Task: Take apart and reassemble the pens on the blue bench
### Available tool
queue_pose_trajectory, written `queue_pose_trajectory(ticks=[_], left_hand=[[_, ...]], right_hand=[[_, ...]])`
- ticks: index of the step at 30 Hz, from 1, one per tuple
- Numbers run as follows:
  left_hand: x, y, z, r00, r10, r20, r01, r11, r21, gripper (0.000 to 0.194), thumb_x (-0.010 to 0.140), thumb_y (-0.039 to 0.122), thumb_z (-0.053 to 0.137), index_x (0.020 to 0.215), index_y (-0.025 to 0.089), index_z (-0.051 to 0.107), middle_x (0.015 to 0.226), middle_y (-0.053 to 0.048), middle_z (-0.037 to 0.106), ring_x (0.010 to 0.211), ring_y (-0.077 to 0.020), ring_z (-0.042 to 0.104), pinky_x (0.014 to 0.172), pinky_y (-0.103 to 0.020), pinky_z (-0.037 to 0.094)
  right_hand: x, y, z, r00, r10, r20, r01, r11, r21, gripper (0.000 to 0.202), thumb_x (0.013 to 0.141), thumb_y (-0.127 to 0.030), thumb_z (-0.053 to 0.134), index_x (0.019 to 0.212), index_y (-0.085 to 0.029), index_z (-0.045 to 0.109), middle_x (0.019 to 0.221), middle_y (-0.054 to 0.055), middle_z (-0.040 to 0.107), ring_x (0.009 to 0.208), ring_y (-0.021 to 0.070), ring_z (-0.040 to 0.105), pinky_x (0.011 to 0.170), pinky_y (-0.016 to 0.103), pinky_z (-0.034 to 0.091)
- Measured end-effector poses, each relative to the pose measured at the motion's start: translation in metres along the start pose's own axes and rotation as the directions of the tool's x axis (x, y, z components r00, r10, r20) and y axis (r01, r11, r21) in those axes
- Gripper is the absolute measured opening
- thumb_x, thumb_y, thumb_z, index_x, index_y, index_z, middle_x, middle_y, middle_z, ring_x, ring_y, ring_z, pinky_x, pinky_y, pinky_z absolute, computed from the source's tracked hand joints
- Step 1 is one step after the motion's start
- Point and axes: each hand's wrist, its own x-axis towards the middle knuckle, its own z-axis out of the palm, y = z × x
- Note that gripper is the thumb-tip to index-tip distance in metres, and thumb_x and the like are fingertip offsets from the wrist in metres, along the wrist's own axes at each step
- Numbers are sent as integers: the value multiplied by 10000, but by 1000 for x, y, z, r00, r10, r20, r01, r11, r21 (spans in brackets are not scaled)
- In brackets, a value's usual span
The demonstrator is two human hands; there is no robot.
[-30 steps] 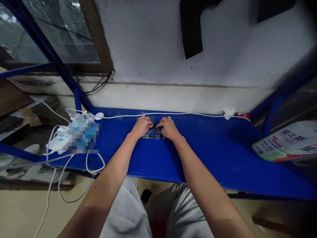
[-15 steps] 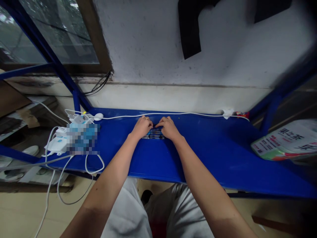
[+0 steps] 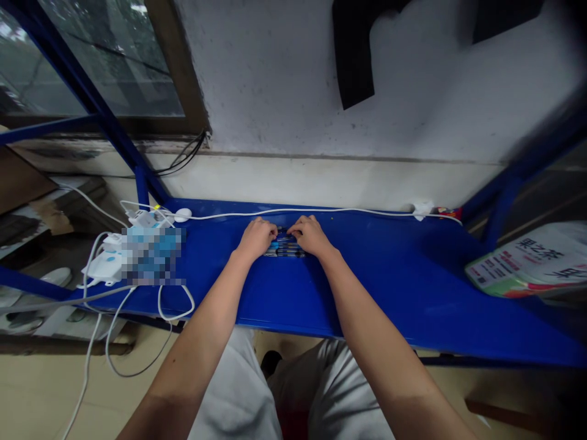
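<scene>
Several slim pens [image 3: 285, 249] lie side by side in a row across the blue shelf [image 3: 284, 299], between my two hands. My left hand [image 3: 260, 236] is at the row's left end, its fingers curled together. At the right end, my right hand [image 3: 309, 234] has thumb and forefinger pinched on the tip of a pen at the back of the row. A dark piece shows between the fingertips of both hands. What my left fingers hold is too small to make out.
White power strips and cables [image 3: 107, 260] crowd the shelf's left end. A white cord [image 3: 275, 211] runs along the back by the wall. A printed bag [image 3: 527, 263] sits at the right, and crumpled tissue [image 3: 422, 210] lies at the back right.
My left hand has shifted slightly left, widening the gap between my hands. More of the pens and a dark piece behind them now show.
</scene>
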Motion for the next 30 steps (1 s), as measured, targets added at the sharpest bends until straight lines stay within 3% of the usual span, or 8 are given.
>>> queue_pose_trajectory(ticks=[5,12,30], left_hand=[[-1,-1,3,1000,-6,0,6,1000,11,252,926,109,584,986,192,814,971,-111,777,990,-291,617,924,-423,508],[-1,-3,4,1000,25,-9,-26,999,-22,267,945,114,562,984,190,815,1002,-108,757,1001,-281,612,959,-423,510],[-2,0,2,994,24,-105,-44,979,-201,212,970,125,574,987,195,773,1001,-84,733,979,-227,669,954,-380,532]], right_hand=[[3,1,-1,1000,10,21,-10,1000,6,182,946,-194,677,933,-240,853,1005,102,696,965,246,552,962,404,397],[8,-4,2,999,9,49,-8,1000,-7,117,905,-189,731,891,-216,844,1005,100,695,981,244,554,975,405,390],[4,-9,-7,997,-28,-77,35,995,97,127,916,-155,699,865,-200,806,1015,98,688,1012,255,543,978,422,433]])
